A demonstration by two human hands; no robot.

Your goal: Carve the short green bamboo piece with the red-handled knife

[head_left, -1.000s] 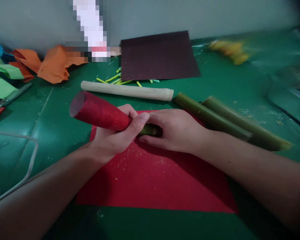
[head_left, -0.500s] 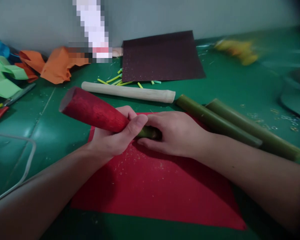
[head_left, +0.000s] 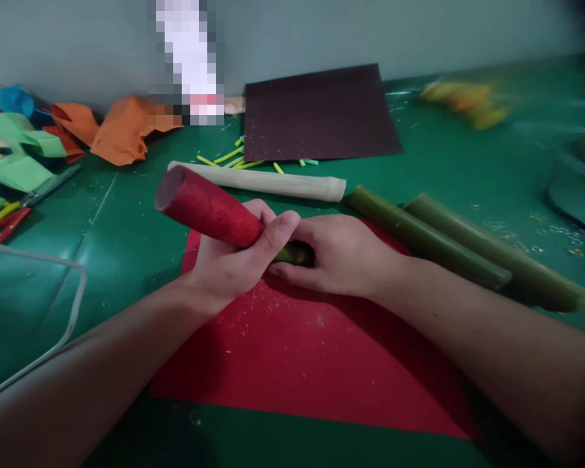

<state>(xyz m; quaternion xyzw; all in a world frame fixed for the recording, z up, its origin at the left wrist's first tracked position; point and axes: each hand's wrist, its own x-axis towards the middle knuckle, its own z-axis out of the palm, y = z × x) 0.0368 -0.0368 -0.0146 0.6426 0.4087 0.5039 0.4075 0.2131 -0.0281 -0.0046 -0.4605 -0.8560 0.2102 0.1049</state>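
left hand (head_left: 229,260) clamped on red-wrapped stick (head_left: 207,208) | right hand (head_left: 341,253) closed over its green end (head_left: 295,253) | risk: wrap slipping toward 10 o'clock under loose grip

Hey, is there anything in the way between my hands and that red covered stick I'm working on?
Nothing visible is. The left hand is closed on the red covered stick, and the right hand grips its bare green end. The pale stick lies apart, behind them.
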